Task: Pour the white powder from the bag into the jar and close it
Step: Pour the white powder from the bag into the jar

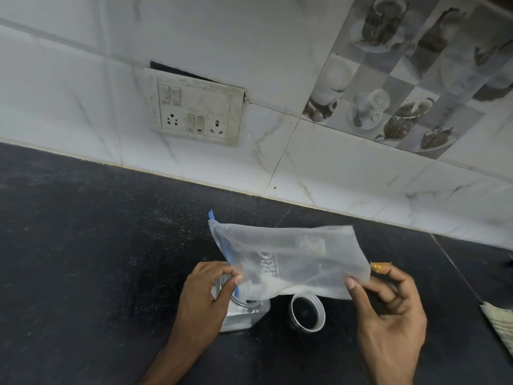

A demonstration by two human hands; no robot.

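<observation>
A clear zip bag [291,259] with a blue seal strip hangs tilted over the counter, held between both hands. My left hand [206,298] pinches its blue-sealed mouth end, directly above the jar. My right hand [388,309] grips the bag's opposite corner, lifted a little higher. White powder lies along the bag's lower edge. The clear square jar [247,315] stands open under the bag's mouth, with white powder in its bottom; the bag and my left hand partly hide it. Its round lid [307,315] lies upside down on the counter just right of the jar.
The dark speckled counter [83,259] runs to a white tiled wall with a switch and socket plate [194,109]. A folded paper or cloth [499,320] lies at the right edge.
</observation>
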